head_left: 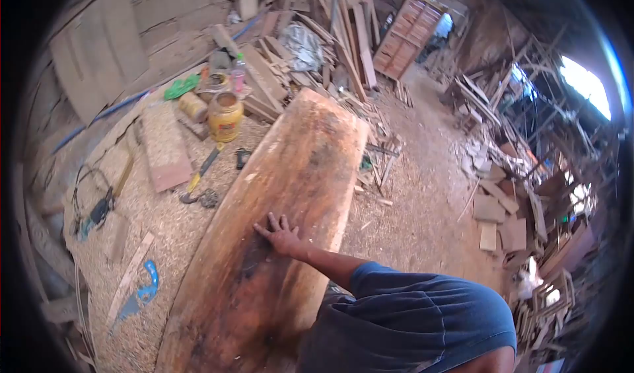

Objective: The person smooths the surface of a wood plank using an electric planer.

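My left hand (284, 239) lies palm down with its fingers spread on a long, thick wooden slab (290, 168), touching the middle of its surface. The slab is reddish brown with dark stains and pale edges, and runs from the lower left up to the top centre. Nothing is held in this hand. What looks like my right upper arm (490, 361) shows under the blue sleeve at the bottom edge; the right hand is out of sight. Left of the slab lies a blue-handled handsaw (148, 284) among wood shavings.
A yellow container (225, 116) and a pink bottle (238, 74) stand beyond the slab's left edge. Near them lies a yellow-and-black-handled tool (204, 169). A board (163, 147) rests on the shavings. Scrap wood (505, 208) is piled right; a wooden door panel (409, 35) leans behind.
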`<action>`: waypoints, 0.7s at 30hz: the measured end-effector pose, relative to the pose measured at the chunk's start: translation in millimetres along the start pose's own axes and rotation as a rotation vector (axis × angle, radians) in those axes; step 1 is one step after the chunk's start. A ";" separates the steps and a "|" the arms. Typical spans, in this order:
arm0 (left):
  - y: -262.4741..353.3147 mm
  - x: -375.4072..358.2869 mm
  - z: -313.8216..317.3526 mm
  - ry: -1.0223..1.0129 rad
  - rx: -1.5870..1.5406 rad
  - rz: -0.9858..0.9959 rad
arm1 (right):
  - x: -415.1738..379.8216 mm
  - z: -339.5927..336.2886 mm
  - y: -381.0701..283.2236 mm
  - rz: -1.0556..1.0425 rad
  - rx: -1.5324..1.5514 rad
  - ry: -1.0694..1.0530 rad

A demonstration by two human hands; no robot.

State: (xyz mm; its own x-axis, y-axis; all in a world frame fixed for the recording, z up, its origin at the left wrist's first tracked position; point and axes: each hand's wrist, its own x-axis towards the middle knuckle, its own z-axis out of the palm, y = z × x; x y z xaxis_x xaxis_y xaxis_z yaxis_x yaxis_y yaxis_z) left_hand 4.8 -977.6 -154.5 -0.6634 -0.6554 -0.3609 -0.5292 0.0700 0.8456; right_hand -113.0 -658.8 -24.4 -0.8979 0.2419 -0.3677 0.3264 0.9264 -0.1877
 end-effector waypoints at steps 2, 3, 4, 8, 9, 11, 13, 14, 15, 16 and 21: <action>1.4 -8.1 17.6 0.028 0.186 0.162 | -11.2 4.5 13.9 -0.067 0.020 0.000; 0.8 -13.4 26.9 0.049 0.266 0.239 | -21.6 -1.6 22.6 -0.104 0.030 0.006; 2.8 -18.9 35.9 0.067 0.348 0.300 | -33.3 2.1 38.4 -0.183 0.023 0.063; 10.6 -37.8 59.3 0.144 0.618 0.500 | -68.4 31.5 125.3 -0.380 0.010 0.146; 11.4 -44.6 63.3 0.156 0.682 0.523 | -83.1 37.5 153.9 -0.382 0.045 0.185; 13.8 -52.3 71.7 0.168 0.773 0.563 | -115.1 49.9 210.9 -0.394 0.100 0.263; 19.7 -57.1 75.9 0.195 0.845 0.589 | -155.6 41.9 261.5 -0.221 0.142 0.182; 22.8 -57.6 77.0 0.208 0.877 0.596 | -165.1 56.0 291.0 -0.112 0.174 0.142; 25.9 -58.2 77.1 0.228 0.906 0.600 | -172.0 70.6 320.0 -0.008 0.204 0.101; 29.0 -58.2 77.8 0.244 0.931 0.601 | -188.0 66.6 343.6 0.122 0.426 0.073; 39.5 -57.7 81.9 0.309 1.023 0.603 | -188.4 93.6 449.6 0.538 0.936 -0.270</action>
State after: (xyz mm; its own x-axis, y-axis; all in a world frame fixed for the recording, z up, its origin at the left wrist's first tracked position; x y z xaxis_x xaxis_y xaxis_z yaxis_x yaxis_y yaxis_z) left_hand -21.1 -875.5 -132.5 -0.8663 -0.4544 0.2073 -0.4443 0.8907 0.0960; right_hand 230.6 -314.8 -124.7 -0.5161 0.3704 -0.7723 0.8498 0.1088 -0.5157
